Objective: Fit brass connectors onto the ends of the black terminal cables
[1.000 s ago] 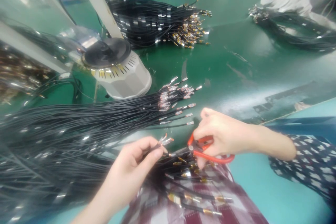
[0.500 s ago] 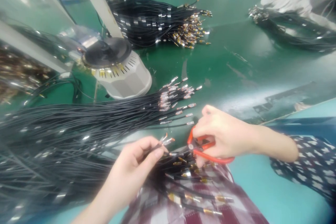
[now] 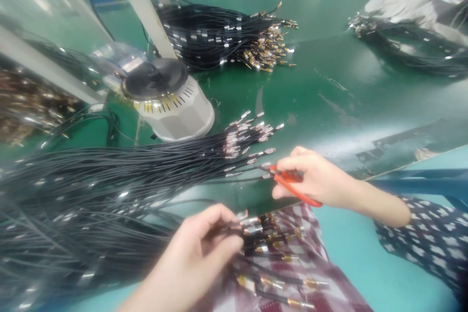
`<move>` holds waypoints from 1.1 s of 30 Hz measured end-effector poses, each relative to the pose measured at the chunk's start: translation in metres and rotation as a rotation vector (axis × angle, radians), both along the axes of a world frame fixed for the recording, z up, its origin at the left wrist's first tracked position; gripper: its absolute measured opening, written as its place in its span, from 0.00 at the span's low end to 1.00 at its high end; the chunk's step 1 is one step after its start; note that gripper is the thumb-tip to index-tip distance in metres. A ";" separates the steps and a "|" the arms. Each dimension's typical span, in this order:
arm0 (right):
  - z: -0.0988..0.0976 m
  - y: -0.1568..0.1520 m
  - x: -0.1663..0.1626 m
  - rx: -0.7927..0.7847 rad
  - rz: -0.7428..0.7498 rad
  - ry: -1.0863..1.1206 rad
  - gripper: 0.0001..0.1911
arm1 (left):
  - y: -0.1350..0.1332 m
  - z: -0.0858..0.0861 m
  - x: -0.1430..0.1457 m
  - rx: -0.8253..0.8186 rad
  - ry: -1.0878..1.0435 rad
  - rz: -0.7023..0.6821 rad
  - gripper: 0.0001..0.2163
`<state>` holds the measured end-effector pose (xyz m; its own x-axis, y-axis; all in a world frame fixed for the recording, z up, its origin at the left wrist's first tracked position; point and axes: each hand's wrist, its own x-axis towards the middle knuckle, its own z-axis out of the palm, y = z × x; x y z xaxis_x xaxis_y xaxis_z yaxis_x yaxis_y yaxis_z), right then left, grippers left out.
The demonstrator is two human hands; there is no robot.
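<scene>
green worktop [image 3: 321,34] with black cables [image 3: 146,156]. pinching cable ends [image 3: 252,222] in left hand [image 3: 199,248]; gripping red-handled tool [image 3: 300,194] in right hand [image 3: 316,173], beside cable tips [image 3: 266,176]. apparently working cable ends with tool; calling next for steady aim.

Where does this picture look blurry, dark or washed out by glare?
All in the head view: pale glare streaks the glossy green tabletop beyond the right hand; thin black cables smear at lower left; the tip of the red-handled tool looks too soft to make out; the extreme upper-right corner falls dark.
</scene>
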<state>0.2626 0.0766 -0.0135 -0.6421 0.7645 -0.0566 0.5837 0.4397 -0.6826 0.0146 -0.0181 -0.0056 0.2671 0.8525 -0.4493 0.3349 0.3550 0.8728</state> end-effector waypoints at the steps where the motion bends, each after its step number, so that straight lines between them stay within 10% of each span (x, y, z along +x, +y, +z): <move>1: -0.002 0.001 0.002 -0.041 -0.038 -0.002 0.25 | -0.003 -0.002 0.001 0.021 0.044 -0.031 0.02; 14: -0.012 0.005 0.024 -0.482 -0.423 0.219 0.18 | 0.038 -0.041 0.024 0.804 0.975 -0.366 0.15; 24: -0.018 -0.008 0.009 -0.553 -0.214 0.554 0.15 | 0.025 -0.025 0.014 0.891 0.719 -0.221 0.15; 33: -0.011 -0.029 -0.022 -0.722 -0.377 0.656 0.16 | 0.006 -0.012 0.018 0.924 0.633 -0.153 0.12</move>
